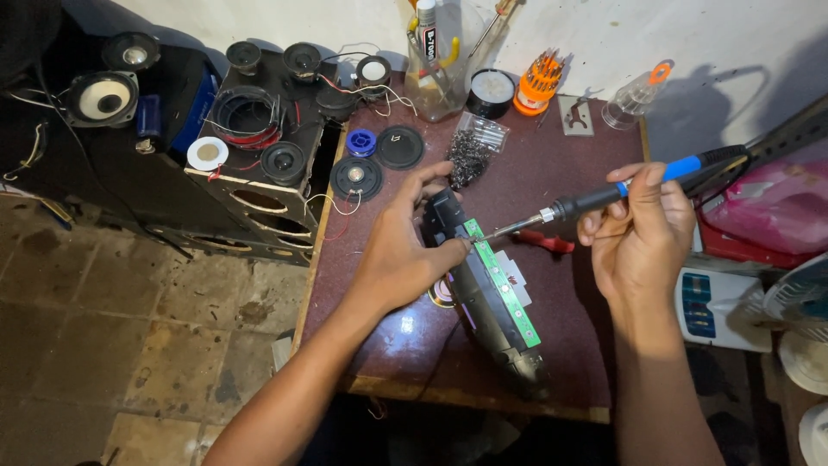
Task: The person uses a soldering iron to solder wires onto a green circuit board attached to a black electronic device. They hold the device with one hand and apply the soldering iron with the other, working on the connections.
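In the upper middle of the frame a clear jar stands on the dark red surface and holds a glue tube and some thin tools. To its right an orange stand carries a set of small screwdriver bits, and a small clear bag lies below them. At the upper left, one black speaker box has several round speakers lying on it. In the centre lies one black device with one green circuit board; its long axis runs from the upper left to the lower right. The left hand grasps the device at its upper end. The right hand is closed around one soldering iron, which points to the left and slightly down, with its tip at the upper end of the board.
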